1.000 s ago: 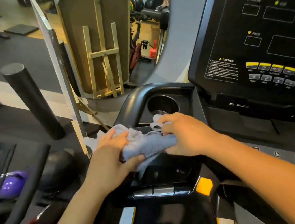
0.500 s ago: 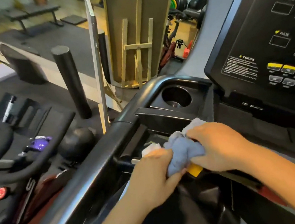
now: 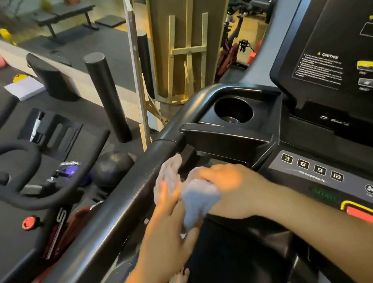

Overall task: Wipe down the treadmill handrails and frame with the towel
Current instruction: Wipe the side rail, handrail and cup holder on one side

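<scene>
A pale grey-blue towel (image 3: pixel 194 197) is bunched between both hands just inside the treadmill's black left handrail (image 3: pixel 110 221), which runs from lower left up to the cup holder (image 3: pixel 233 112). My right hand (image 3: pixel 233 190) grips the towel from above, fingers curled over it. My left hand (image 3: pixel 168 225) lies against the towel's left side with fingers fairly straight, and a loose end of cloth lies on the rail by its fingertips. The console (image 3: pixel 340 47) with yellow buttons stands at the right. Motion blur softens both hands.
A red stop button (image 3: pixel 368 216) and incline keys (image 3: pixel 311 167) sit on the panel at right. An exercise bike handlebar (image 3: pixel 12 189) stands close on the left. A black foam roller (image 3: pixel 107 95), a dark ball (image 3: pixel 111 168) and a wooden board (image 3: pixel 189 33) stand beyond the rail.
The view has swung left and closer, and both hands with the towel have shifted from the tray below the cup holder toward the left handrail. The left hand's fingers have straightened.
</scene>
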Demonstrator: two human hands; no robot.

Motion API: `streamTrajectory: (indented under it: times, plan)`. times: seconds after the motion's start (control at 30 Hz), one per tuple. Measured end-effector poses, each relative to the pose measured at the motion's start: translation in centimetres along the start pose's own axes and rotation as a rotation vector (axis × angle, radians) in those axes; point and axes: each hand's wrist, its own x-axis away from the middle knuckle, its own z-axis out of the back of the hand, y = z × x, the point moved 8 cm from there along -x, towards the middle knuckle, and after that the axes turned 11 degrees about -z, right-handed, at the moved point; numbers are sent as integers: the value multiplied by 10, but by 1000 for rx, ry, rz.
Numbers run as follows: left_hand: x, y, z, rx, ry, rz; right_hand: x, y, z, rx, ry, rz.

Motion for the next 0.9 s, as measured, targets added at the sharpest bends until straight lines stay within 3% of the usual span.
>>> streamTrajectory:
  times: [0.17, 0.33, 0.5, 0.6, 0.7, 0.8, 0.9]
  plan:
    - [-49, 53, -20, -85, -53, -235, 22, 28, 41, 175, 57, -22]
    - [-60, 49, -2, 44, 19, -184, -9, 40, 35, 202, -72, -206]
    - [-29, -5, 20, 115, 75, 8, -39, 2, -9, -263, -509, -249]
    - [-21, -22, 23, 182, 72, 47, -48, 1, -17, -519, -559, -356]
    - [-25, -10, 19, 129, 94, 39, -50, 9, -18, -469, -484, -271]
    - [-34, 0, 14, -1, 78, 27, -45, 9, -10, -248, -471, -126]
    - [-49, 2, 9, -42, 23, -8, -48, 22, 1, 12, -465, -170]
